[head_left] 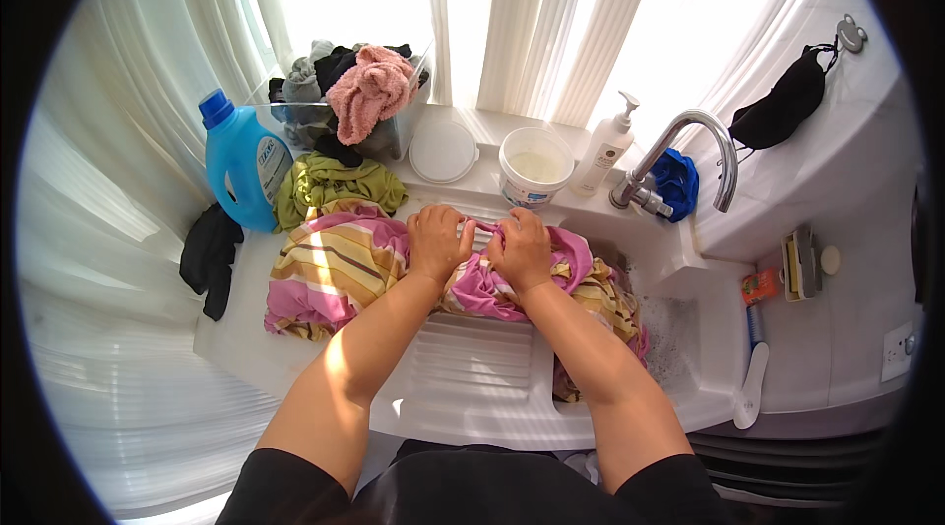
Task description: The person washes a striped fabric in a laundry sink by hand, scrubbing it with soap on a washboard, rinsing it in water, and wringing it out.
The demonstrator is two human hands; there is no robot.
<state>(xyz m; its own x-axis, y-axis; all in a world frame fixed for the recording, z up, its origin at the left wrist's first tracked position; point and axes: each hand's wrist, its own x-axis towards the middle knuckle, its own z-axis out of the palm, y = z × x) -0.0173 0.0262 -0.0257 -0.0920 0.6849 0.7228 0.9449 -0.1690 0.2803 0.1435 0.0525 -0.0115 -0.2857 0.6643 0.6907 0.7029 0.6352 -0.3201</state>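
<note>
A large pink and yellow striped cloth [340, 264] lies bunched across the washboard sink. Its left part rests on the white ledge, and its right end hangs down into the basin. My left hand [438, 242] is closed on the cloth's middle, over the ribbed washboard [471, 353]. Close beside it, my right hand [524, 249] grips the same cloth, fingers curled round a pink fold. Between the two hands a short stretch of cloth shows. Both forearms reach in from the lower edge.
Behind the cloth stand a white tub [536, 166], its lid [443, 151], a pump bottle [602, 146] and a chrome faucet [679, 156]. A blue detergent jug [241, 161], green garment [335, 185] and clear bin of clothes [389, 136] are at left. Suds lie in the basin [679, 328].
</note>
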